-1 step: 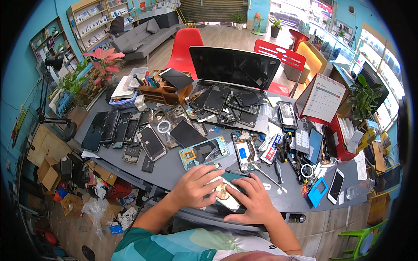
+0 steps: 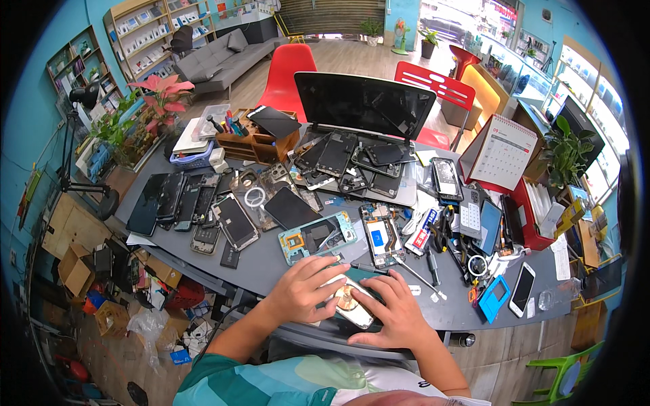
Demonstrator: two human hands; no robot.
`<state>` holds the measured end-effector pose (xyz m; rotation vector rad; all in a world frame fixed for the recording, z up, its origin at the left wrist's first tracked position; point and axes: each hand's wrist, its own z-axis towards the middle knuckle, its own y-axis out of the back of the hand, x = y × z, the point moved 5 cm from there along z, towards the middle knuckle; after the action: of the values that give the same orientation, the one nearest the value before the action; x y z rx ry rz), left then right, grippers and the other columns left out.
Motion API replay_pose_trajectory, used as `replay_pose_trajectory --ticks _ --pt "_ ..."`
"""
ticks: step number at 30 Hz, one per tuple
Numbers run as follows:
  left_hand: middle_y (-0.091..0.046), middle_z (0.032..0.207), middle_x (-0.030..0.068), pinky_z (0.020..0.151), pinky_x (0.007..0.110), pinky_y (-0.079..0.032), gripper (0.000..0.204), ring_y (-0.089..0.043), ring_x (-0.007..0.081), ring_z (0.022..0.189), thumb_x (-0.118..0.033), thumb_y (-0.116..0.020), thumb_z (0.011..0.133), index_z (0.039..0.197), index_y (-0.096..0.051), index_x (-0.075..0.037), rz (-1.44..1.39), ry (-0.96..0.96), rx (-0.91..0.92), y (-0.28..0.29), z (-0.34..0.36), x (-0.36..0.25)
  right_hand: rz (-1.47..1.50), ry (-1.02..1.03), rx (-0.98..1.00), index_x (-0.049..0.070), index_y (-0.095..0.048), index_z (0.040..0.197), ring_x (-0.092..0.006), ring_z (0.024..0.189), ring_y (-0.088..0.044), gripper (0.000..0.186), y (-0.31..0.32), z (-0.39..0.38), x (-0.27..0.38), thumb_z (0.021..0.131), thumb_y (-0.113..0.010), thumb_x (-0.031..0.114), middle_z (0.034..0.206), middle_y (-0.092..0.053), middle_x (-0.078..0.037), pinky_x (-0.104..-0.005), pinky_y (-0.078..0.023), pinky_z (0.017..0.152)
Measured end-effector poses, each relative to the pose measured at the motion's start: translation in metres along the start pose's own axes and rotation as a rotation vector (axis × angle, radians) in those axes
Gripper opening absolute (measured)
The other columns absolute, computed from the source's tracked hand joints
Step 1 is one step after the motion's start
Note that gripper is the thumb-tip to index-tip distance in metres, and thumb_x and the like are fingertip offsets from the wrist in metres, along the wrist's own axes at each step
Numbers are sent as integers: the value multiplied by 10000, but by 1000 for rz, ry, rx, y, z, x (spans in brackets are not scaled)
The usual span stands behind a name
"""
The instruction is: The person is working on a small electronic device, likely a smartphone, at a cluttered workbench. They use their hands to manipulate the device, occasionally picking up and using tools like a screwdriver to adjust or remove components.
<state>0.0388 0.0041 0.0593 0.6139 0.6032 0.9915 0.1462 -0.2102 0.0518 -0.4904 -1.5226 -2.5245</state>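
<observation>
A white phone housing [image 2: 355, 312] with a round copper-coloured coil [image 2: 344, 297] lies at the front edge of the desk, between my hands. My left hand [image 2: 305, 291] grips its left side with bent fingers. My right hand [image 2: 399, 314] holds it from the right, with fingers over the coil and thumb at the lower end. Just beyond them are a light-blue phone frame [image 2: 301, 243], an opened phone [image 2: 379, 233] showing a blue part, and a long thin tool [image 2: 416, 274].
The grey desk [image 2: 460, 314] carries piles of phone parts, an open laptop [image 2: 362, 101], a wooden organiser [image 2: 267, 145], a red-based calendar [image 2: 497, 149], a blue frame [image 2: 494, 299] and a white phone [image 2: 521, 289]. Cluttered boxes [image 2: 74, 271] stand at lower left, a green chair [image 2: 565, 379] at lower right.
</observation>
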Motion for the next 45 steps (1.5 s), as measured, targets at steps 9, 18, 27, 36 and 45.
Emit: replay_pose_trajectory --ticks 9,18,27,36,45 --pt "-791 1498 81 1148 551 -590 287 -684 368 1442 -129 -903 852 1137 -917 -114 -70 46 36 -1 -7 10 5 2 3 142 -725 1635 -407 1419 -655 1020 2 1 1 884 -905 809 1523 -689 -167 -683 -440 1312" --pt "-629 1714 123 1327 601 -449 158 -488 457 1647 -156 -956 950 1077 -875 -108 -192 324 155 2 -4 21 3 4 0 133 -733 1611 -424 1420 -650 1005 0 1 1 883 -908 803 1524 -686 -178 -699 -446 1301" --pt "-549 1773 164 1360 616 -403 146 -418 498 1694 -133 -889 1028 1120 -780 -101 -227 335 248 -7 1 20 -5 6 5 133 -721 1622 -424 1421 -652 1015 1 1 1 879 -915 796 1520 -688 -179 -697 -446 1303" --pt "-547 1766 190 1366 627 -387 121 -396 502 1719 -114 -809 1088 1149 -712 -76 -178 336 276 -9 0 16 -15 14 3 139 -720 1628 -421 1416 -654 1016 1 1 2 878 -912 797 1521 -684 -174 -689 -449 1306" --pt "-620 1639 172 1328 579 -428 126 -494 460 1630 -104 -814 1082 1132 -713 -48 -224 329 232 -5 0 19 -11 14 2 146 -718 1635 -418 1413 -654 1018 0 1 2 880 -907 802 1515 -684 -172 -691 -447 1306"
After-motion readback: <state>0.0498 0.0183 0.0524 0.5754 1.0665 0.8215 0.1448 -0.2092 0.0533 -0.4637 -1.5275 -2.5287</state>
